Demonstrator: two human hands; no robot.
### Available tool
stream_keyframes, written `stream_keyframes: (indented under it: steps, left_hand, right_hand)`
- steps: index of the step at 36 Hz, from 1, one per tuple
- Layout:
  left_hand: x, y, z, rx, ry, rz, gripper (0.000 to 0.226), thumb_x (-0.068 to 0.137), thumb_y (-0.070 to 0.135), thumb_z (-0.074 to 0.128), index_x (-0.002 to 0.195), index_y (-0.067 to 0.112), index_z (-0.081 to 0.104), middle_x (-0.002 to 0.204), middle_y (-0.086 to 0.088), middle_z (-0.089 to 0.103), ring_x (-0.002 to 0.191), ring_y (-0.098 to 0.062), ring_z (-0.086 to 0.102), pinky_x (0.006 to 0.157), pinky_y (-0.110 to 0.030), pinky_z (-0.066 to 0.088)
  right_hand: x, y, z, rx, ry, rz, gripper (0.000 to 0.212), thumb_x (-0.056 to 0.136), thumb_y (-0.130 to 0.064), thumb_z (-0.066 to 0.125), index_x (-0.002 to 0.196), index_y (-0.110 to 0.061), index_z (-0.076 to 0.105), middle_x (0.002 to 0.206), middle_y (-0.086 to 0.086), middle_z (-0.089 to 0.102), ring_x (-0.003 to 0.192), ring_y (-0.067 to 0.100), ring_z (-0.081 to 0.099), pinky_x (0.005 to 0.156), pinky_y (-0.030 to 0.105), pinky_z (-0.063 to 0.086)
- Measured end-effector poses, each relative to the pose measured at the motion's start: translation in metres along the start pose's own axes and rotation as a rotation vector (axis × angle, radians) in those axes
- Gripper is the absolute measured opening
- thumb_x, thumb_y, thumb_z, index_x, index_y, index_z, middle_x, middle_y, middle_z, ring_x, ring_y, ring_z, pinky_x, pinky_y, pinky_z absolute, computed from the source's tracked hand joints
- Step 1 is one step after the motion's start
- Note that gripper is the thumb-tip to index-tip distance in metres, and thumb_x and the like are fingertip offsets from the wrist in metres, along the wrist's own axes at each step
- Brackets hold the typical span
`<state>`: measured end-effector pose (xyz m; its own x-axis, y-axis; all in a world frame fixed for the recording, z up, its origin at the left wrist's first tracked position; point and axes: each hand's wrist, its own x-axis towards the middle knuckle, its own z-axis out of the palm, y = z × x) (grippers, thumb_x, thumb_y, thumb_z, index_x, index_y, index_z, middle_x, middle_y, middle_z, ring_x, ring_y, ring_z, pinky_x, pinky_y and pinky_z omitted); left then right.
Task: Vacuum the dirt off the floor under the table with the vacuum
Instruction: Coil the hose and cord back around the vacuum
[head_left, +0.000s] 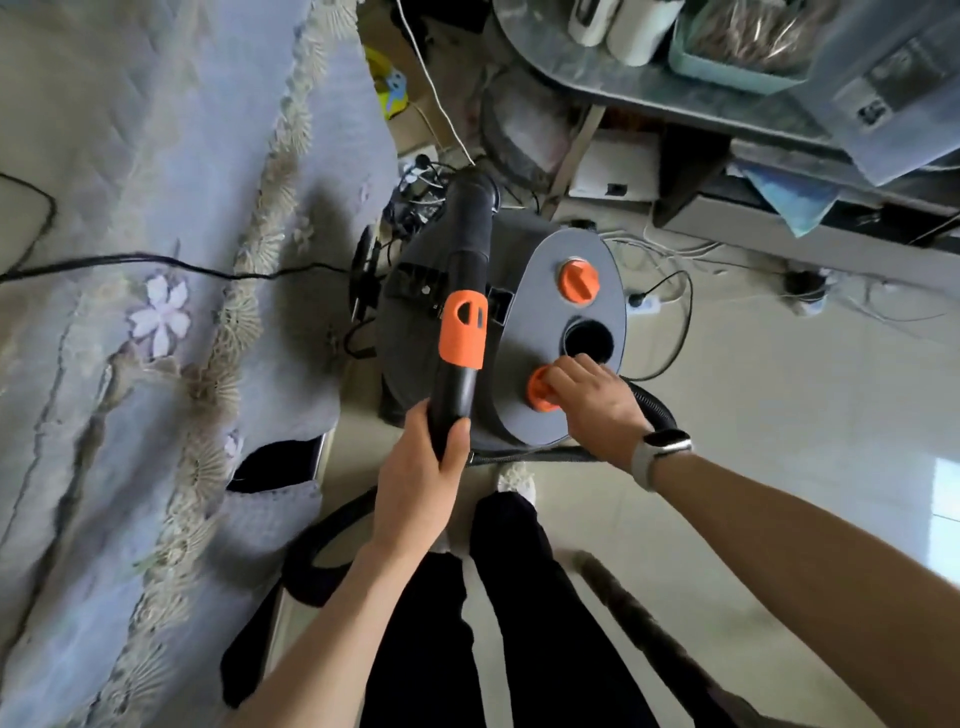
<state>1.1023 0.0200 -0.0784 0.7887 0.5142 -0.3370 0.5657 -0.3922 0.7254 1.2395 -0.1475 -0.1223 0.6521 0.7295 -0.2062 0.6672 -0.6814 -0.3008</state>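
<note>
Vacuum (498, 332): setup step. Left hand (415, 483) grips wand (460, 338); right hand (592, 400) grasps near orange knob (540, 389). Next: switch on, presumably.

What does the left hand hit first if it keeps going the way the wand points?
Likely the vacuum body. The left hand grips the black wand, which runs up-frame over the grey canister toward cables by the table. Depth is unclear; it may pass above.
</note>
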Motion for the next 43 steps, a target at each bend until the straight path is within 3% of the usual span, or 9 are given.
stream_keyframes:
  steps: [4, 6, 9, 12, 16, 22, 32, 38, 43]
  left_hand:
    - [0.014, 0.016, 0.008, 0.004, 0.006, -0.03, 0.035, 0.095, 0.031, 0.05, 0.122, 0.01, 0.051, 0.075, 0.002, 0.059, 0.074, -0.026, 0.064, 0.053, -0.019, 0.031]
    - [0.02, 0.022, 0.012, 0.002, 0.001, -0.033, 0.033, 0.095, 0.03, 0.049, 0.122, 0.011, 0.051, 0.07, 0.005, 0.057, 0.066, -0.02, 0.061, 0.052, -0.014, 0.035]
    - [0.028, 0.026, 0.019, 0.003, 0.01, -0.032, 0.036, 0.095, 0.032, 0.05, 0.123, 0.009, 0.05, 0.072, -0.001, 0.059, 0.071, -0.028, 0.063, 0.052, -0.022, 0.03]
    - [0.033, 0.026, 0.025, -0.001, 0.028, -0.039, 0.037, 0.094, 0.033, 0.051, 0.121, 0.009, 0.052, 0.076, -0.009, 0.065, 0.073, -0.032, 0.064, 0.053, -0.024, 0.03]
    - [0.037, 0.03, 0.028, -0.003, 0.039, -0.051, 0.037, 0.091, 0.039, 0.049, 0.118, 0.013, 0.052, 0.069, 0.001, 0.058, 0.07, -0.029, 0.064, 0.054, -0.025, 0.033]
    - [0.046, 0.036, 0.03, 0.015, 0.04, -0.065, 0.033, 0.092, 0.036, 0.051, 0.118, 0.015, 0.053, 0.07, 0.005, 0.059, 0.07, -0.023, 0.066, 0.051, -0.013, 0.036]
    - [0.058, 0.044, 0.028, -0.005, 0.005, -0.062, 0.047, 0.085, 0.05, 0.043, 0.118, 0.017, 0.051, 0.077, -0.002, 0.062, 0.08, -0.032, 0.066, 0.068, -0.043, 0.053]
    - [0.067, 0.052, 0.02, 0.034, -0.047, -0.06, 0.029, 0.093, 0.041, 0.049, 0.113, 0.02, 0.05, 0.07, 0.004, 0.058, 0.077, -0.031, 0.064, 0.069, -0.043, 0.052]
    - [0.071, 0.062, 0.001, 0.07, -0.125, -0.036, 0.038, 0.09, 0.046, 0.049, 0.119, 0.021, 0.053, 0.065, 0.003, 0.056, 0.079, -0.033, 0.065, 0.07, -0.043, 0.053]
  right_hand:
    - [0.005, 0.016, -0.006, 0.08, -0.015, -0.063, 0.017, 0.079, -0.017, 0.07, 0.092, -0.011, 0.061, 0.087, 0.005, 0.062, 0.078, 0.029, 0.058, 0.066, 0.042, 0.053]
    - [0.012, 0.023, -0.013, 0.171, 0.0, 0.003, 0.028, 0.087, -0.03, 0.064, 0.106, -0.01, 0.062, 0.1, 0.007, 0.062, 0.094, 0.03, 0.057, 0.08, 0.044, 0.049]
    - [0.035, 0.037, -0.026, 0.273, 0.075, 0.216, 0.04, 0.09, -0.026, 0.062, 0.124, -0.006, 0.054, 0.119, 0.013, 0.056, 0.112, 0.031, 0.048, 0.095, 0.039, 0.039]
    - [0.065, 0.053, -0.032, 0.279, 0.152, 0.342, 0.04, 0.093, -0.024, 0.056, 0.127, -0.005, 0.049, 0.125, 0.014, 0.05, 0.116, 0.032, 0.043, 0.097, 0.041, 0.037]
    - [0.09, 0.065, -0.025, 0.275, 0.103, 0.403, 0.034, 0.092, -0.014, 0.052, 0.124, -0.003, 0.048, 0.125, 0.018, 0.044, 0.116, 0.036, 0.041, 0.096, 0.042, 0.037]
    - [0.091, 0.066, -0.019, 0.155, 0.128, 0.315, 0.023, 0.086, -0.001, 0.053, 0.108, 0.0, 0.052, 0.112, 0.021, 0.045, 0.105, 0.039, 0.042, 0.081, 0.05, 0.045]
    - [0.09, 0.08, -0.02, 0.121, 0.143, 0.106, 0.025, 0.076, 0.007, 0.064, 0.098, -0.006, 0.064, 0.105, 0.015, 0.055, 0.095, 0.038, 0.051, 0.066, 0.041, 0.05]
    - [0.089, 0.075, -0.039, 0.205, 0.117, 0.081, 0.032, 0.085, -0.004, 0.057, 0.117, -0.008, 0.058, 0.12, 0.014, 0.055, 0.108, 0.037, 0.049, 0.089, 0.047, 0.043]
    - [0.098, 0.054, -0.083, 0.054, 0.303, -0.195, 0.073, 0.074, -0.023, 0.065, 0.139, -0.017, 0.032, 0.138, 0.016, 0.046, 0.123, 0.03, 0.043, 0.1, 0.048, 0.036]
